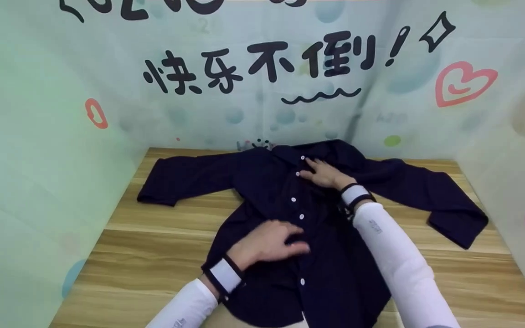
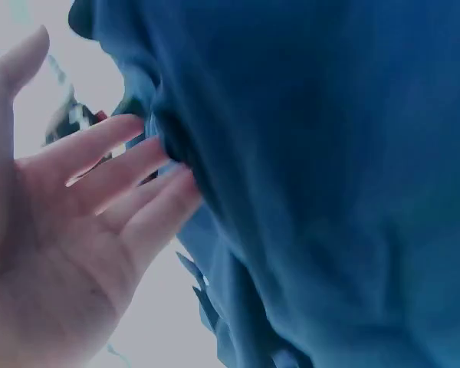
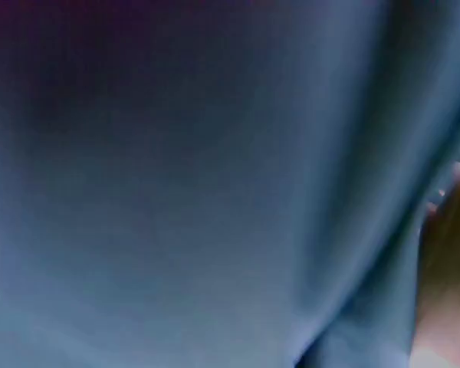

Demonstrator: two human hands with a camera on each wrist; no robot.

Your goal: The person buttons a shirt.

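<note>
While shirt point(image 1: 262, 191) lies spread on table point(image 1: 121, 255), left hand point(image 1: 269, 241), right hand point(image 1: 324, 174) press it, fingers straight.

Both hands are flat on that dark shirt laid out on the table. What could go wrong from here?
The left hand has its fingertips at the button strip of the shirt, so a push there could bunch the cloth into creases. The right hand only rests near the collar with no real grip, so the shirt might slide on the smooth table. The right sleeve lies bent and could stay crooked.
</note>
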